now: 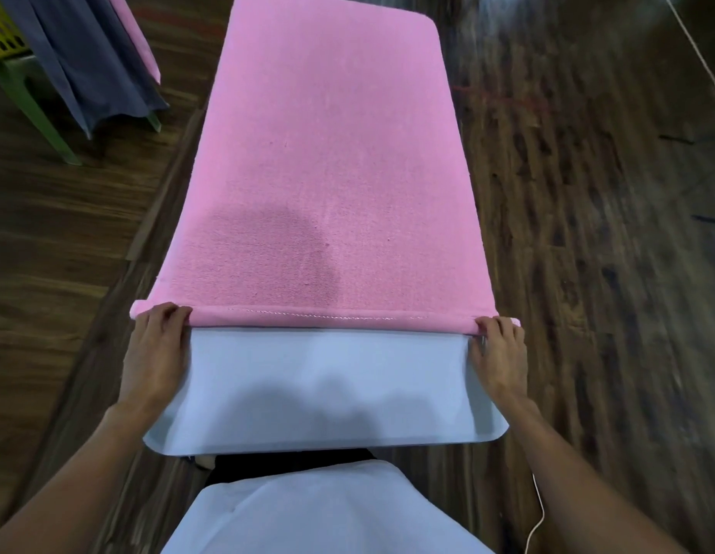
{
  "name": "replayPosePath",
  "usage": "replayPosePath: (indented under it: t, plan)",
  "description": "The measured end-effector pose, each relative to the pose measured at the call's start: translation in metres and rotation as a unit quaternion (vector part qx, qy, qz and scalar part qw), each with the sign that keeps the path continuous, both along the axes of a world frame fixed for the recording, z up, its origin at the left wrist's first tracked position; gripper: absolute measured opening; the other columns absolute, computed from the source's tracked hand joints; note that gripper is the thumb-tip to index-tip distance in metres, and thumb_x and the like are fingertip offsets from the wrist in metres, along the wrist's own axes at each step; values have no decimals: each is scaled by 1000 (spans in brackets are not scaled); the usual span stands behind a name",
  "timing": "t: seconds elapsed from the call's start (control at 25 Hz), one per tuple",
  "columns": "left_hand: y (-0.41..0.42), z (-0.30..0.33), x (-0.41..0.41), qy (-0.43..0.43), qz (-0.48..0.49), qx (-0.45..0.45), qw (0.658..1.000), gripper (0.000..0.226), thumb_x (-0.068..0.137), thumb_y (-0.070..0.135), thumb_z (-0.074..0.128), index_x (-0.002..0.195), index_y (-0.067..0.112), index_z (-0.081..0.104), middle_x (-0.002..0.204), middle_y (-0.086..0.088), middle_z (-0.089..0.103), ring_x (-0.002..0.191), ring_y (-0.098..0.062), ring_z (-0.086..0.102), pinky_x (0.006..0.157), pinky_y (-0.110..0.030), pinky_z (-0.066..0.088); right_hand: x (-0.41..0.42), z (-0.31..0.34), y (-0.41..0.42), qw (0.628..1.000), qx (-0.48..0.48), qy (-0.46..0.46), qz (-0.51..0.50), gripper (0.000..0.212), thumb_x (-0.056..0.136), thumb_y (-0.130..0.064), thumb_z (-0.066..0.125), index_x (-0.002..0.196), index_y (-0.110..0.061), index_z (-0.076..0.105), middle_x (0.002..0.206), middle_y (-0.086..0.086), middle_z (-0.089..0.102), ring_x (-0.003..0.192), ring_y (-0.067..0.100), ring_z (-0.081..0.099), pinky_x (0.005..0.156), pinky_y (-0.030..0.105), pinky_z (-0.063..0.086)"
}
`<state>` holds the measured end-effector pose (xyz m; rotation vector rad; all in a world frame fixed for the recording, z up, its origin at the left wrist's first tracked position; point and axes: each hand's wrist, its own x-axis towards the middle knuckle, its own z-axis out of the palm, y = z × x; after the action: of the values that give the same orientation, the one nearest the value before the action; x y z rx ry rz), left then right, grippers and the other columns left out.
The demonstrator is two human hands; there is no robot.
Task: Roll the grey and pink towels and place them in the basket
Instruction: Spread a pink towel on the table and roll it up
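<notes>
— Where's the pink towel (327, 161)?
— Spread along the white table (327, 389), near edge rolled.
— Hands?
— Left hand (158, 349) and right hand (497, 353) curl their fingers onto the roll's ends.

Bare white table (327, 393) strip between hands, pink towel (327, 173) covering beyond
</notes>
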<state>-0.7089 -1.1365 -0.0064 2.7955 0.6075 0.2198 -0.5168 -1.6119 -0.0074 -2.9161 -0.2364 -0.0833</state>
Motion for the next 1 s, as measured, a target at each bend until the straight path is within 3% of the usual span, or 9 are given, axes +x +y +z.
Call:
replayPosePath:
  t: [0.28, 0.48, 0.6, 0.72, 0.84, 1.0]
  plan:
    - [7, 9, 10, 6, -4, -12, 1000, 26, 89, -1, 57, 114, 0, 62, 114, -20, 58, 107, -40, 45, 87, -57, 44, 15, 11, 4, 998, -25, 54, -14, 23, 94, -6, 56, 114, -13, 65, 117, 9, 65, 100, 33, 52, 76, 46, 50]
    - [24, 9, -6, 77, -44, -3, 996, 29, 84, -2, 59, 110, 7, 66, 108, -13, 62, 96, -35, 50, 79, -50, 48, 13, 24, -12, 990, -76, 116, 21, 25, 98, -14, 52, 120, -17, 64, 121, 6, 64, 105, 29, 52, 78, 42, 48]
    - [46, 12, 13, 93, -87, -57, 990, 28, 78, -6, 64, 103, 2, 69, 96, -19, 68, 86, -41, 61, 76, -47, 51, 39, 29, -8, 984, -53, 170, 21, 21, 96, -17, 56, 115, -18, 65, 114, 8, 67, 102, 30, 58, 79, 41, 51]
    - [47, 19, 40, 60, -33, -102, 992, 21, 80, -7, 66, 100, -1, 68, 95, -23, 65, 87, -42, 62, 79, -46, 49, 55, 27, 4, 989, 56, 126, -55, 12, 92, -11, 64, 104, -10, 66, 111, 14, 62, 96, 31, 58, 81, 40, 52]
    - [35, 16, 41, 14, 1, -30, 999, 12, 82, -4, 66, 93, 0, 71, 95, -22, 57, 87, -41, 51, 75, -50, 46, 45, 20, 11, 997, -9, 37, -74, 10, 89, -9, 67, 99, -7, 70, 110, 16, 58, 98, 35, 48, 80, 43, 48]
    - [12, 1, 16, -25, -19, 30, 999, 20, 87, 0, 60, 107, -1, 65, 106, -23, 54, 97, -43, 46, 84, -57, 44, 21, 6, 4, 999, -14, 19, -25, 19, 92, -13, 62, 109, -8, 69, 113, 14, 61, 103, 34, 48, 87, 47, 49]
